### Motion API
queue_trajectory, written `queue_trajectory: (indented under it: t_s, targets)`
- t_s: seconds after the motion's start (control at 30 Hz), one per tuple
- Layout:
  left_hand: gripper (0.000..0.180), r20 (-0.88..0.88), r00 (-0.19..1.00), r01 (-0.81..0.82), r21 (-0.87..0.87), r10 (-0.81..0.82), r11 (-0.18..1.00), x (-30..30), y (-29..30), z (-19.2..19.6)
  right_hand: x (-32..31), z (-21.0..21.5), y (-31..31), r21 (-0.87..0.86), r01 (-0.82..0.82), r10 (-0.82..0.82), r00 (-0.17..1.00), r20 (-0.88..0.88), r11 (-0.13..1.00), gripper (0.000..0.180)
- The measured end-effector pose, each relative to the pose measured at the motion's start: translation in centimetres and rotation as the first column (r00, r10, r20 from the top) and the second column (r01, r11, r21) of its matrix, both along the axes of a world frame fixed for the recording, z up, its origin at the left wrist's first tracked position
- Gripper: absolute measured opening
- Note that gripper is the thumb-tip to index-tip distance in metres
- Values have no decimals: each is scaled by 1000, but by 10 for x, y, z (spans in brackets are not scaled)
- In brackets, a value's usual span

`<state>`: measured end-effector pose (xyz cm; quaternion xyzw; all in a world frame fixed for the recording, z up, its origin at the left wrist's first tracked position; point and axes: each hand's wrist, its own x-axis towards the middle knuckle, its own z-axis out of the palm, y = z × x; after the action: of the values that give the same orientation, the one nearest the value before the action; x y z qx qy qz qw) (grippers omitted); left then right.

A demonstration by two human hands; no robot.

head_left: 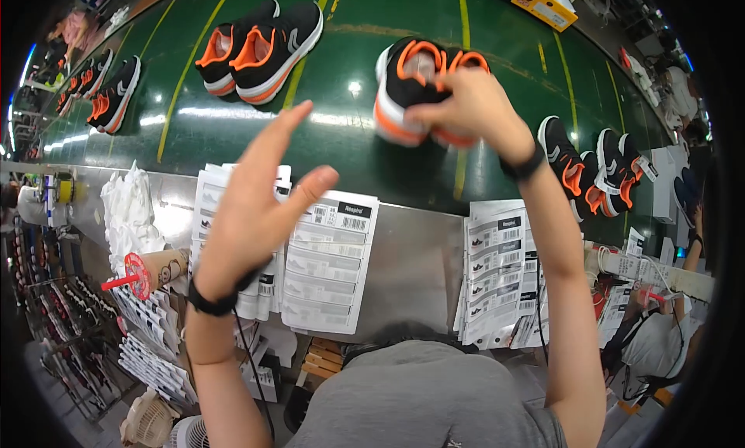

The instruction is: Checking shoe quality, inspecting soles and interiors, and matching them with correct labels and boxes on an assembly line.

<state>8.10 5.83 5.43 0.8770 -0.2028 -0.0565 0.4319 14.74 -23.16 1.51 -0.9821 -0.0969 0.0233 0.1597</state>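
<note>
A pair of black sneakers [400,79] with orange linings and white-and-orange soles is on the green conveyor belt [349,149], heels toward me. My right hand [473,110] grips the pair at the heels. Its thumb lies across the left shoe's heel, and the hand covers much of the right shoe. My left hand [260,192] holds nothing, thumb and fingers apart, above the belt's near edge. Beneath and beside it are white sheets of printed shoe labels [330,262]. Another stack of label sheets [493,273] lies by my right forearm.
Another sneaker pair [264,52] stands farther left on the belt; more sneakers [114,96] are at the far left and several tagged ones [609,172] at right. A yellow-and-white box [545,7] sits at the far edge. A cup with red straw [151,273] is at left.
</note>
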Motion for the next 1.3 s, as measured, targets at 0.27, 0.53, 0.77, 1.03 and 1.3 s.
queue_trajectory:
  t_s: [0.27,0.53,0.77,1.03,1.3]
  targets:
    - [65,-36,997,-67,-9,67,998,-137,-45,-72,-246,-25,55,332,-199,225,974,-40,922,44]
    - [40,404,867,253,149,-293,956,-89,-37,-80,-196,-41,11,219,-210,91,887,454,953,39]
    - [15,159,963,217,27,-219,976,-27,-50,-41,-128,-19,7,541,-265,126,952,280,798,8]
    - [19,-365,914,115,-186,-177,976,6,-62,-47,-99,-35,-14,836,265,146,916,-374,481,16]
    - [8,116,989,86,29,-89,996,-31,-61,-55,-142,-34,7,628,-76,29,996,85,775,15]
